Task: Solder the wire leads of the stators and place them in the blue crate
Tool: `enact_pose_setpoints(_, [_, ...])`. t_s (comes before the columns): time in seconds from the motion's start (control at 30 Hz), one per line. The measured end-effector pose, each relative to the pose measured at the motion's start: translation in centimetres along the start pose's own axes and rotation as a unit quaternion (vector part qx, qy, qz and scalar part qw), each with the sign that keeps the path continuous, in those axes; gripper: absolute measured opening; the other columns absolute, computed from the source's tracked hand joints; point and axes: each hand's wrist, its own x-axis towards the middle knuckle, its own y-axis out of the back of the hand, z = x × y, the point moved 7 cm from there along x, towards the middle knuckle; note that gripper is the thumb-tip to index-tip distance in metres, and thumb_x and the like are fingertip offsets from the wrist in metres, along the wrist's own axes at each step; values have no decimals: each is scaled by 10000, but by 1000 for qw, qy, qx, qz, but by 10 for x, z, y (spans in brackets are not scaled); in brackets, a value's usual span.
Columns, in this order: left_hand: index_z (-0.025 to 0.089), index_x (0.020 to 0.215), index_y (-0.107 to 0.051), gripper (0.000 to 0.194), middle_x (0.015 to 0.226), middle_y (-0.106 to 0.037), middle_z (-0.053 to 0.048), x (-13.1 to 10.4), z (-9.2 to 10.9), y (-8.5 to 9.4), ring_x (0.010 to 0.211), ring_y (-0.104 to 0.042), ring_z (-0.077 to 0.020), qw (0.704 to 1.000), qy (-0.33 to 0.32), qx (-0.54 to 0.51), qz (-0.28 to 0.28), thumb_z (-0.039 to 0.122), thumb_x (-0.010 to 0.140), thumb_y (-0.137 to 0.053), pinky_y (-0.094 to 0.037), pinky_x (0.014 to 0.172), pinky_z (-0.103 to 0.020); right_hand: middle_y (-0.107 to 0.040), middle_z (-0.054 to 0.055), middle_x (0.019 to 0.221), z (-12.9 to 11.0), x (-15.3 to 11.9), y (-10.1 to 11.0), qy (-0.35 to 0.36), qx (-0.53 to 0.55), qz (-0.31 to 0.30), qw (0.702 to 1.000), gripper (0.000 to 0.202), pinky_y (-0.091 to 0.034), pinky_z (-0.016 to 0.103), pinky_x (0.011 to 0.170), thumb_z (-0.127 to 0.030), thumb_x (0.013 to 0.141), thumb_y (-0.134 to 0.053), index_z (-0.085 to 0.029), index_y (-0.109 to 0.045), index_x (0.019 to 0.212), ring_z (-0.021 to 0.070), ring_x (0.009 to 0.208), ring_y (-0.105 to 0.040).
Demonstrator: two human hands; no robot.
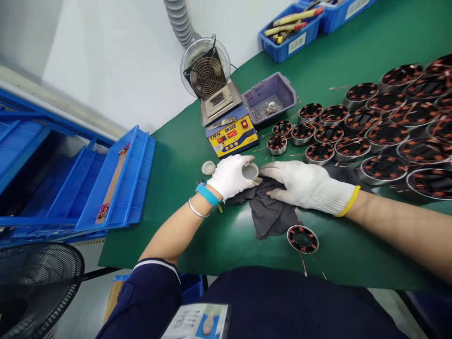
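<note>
My left hand (231, 176), in a white glove, curls its thumb and fingers around a small whitish round cup (250, 171) just in front of the soldering pot (231, 129). My right hand (300, 183), also gloved, rests on a crumpled dark grey cloth (270, 214); its fingers are stretched out, with the thumb apart. The fingertips of both hands are close together near the cup. A second small round whitish piece (208, 167) lies left of my left hand. Nearer the table's front edge is one copper-wound stator (302, 239) with wire leads sticking out.
Several wound stators (328, 133) in metal rings fill the right side of the green table (212, 240). A purple bin (287, 89) with metal scraps sits behind the pot. Blue tool bins (280, 54) stand at the back, blue trays (116, 179) and a black fan (38, 292) at left.
</note>
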Motion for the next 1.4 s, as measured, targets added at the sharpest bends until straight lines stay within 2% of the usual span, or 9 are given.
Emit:
enact_pose_setpoints(0.2, [171, 1208, -631, 557, 1068, -690, -69, -4, -1, -14, 1006, -641, -245, 1000, 4, -7, -17, 454, 736, -720, -510, 899, -351, -584, 57, 1337, 0, -1, 3, -46, -15, -24, 999, 505, -511, 345, 744, -425, 829, -537, -257, -547, 1306, 279, 1071, -623])
enact_pose_setpoints(0.5, [165, 1214, -628, 588, 1041, -679, -86, -28, -4, -18, 985, -625, -253, 1000, 2, -9, -25, 491, 736, -732, -504, 889, -371, -583, 61, 1340, 5, -1, -4, -41, -43, -28, 998, 529, -490, 326, 671, -462, 833, -499, -253, -541, 1318, 282, 1024, -630])
enact_pose_setpoints(0.63, [158, 1235, -625, 623, 1059, -679, -100, -38, -6, -19, 993, -617, -278, 1000, 1, 5, -29, 522, 739, -722, -495, 895, -399, -567, 56, 1360, 6, 0, -4, -49, -41, -31, 997, 544, -508, 352, 722, -471, 835, -499, -255, -529, 1334, 285, 1045, -625])
enact_pose_setpoints(0.77, [170, 1236, -628, 578, 1066, -677, -92, -49, -9, -20, 977, -614, -266, 999, -12, 22, -24, 469, 748, -715, -490, 883, -389, -559, 62, 1370, 4, 0, -2, -52, -32, -43, 997, 537, -519, 370, 780, -455, 845, -511, -242, -530, 1338, 286, 1084, -616])
enact_pose_setpoints(1.0, [184, 1177, -661, 608, 976, -682, -79, -72, -21, -14, 917, -622, -255, 999, 17, 16, -21, 566, 709, -729, -494, 846, -379, -572, 64, 1352, 3, 0, -2, -47, -41, -44, 997, 517, -524, 391, 786, -448, 863, -485, -240, -544, 1333, 286, 1057, -624])
enact_pose_setpoints(1.13, [182, 1186, -647, 618, 988, -683, -71, -87, -36, -3, 919, -632, -246, 998, 66, 10, -1, 545, 696, -748, -495, 858, -380, -588, 97, 1318, 2, -2, 8, -46, -67, 11, 997, 506, -514, 396, 771, -349, 871, -447, -208, -531, 1349, 284, 1021, -626])
enact_pose_setpoints(1.27, [190, 1189, -641, 607, 1012, -680, -66, -100, -48, 10, 963, -626, -250, 995, 101, 14, 23, 516, 692, -761, -483, 904, -389, -545, 119, 1365, -19, -3, 17, 35, -128, 62, 989, 460, -487, 434, 842, -269, 897, -389, -189, -562, 1316, 309, 1093, -590])
enact_pose_setpoints(1.33, [182, 1197, -642, 621, 998, -676, -75, -105, -52, 16, 960, -621, -261, 993, 112, 21, 25, 522, 690, -760, -490, 882, -390, -518, 130, 1390, -35, 1, 13, 95, -135, 37, 986, 450, -467, 443, 914, -319, 913, -395, -172, -568, 1302, 319, 1183, -540])
enact_pose_setpoints(1.4, [169, 1202, -644, 632, 993, -670, -86, -110, -56, 21, 949, -619, -266, 992, 121, 24, 26, 526, 694, -757, -495, 855, -386, -468, 154, 1431, -45, 11, 4, 104, -140, -13, 985, 497, -446, 443, 970, -397, 917, -418, -134, -541, 1321, 332, 1276, -461])
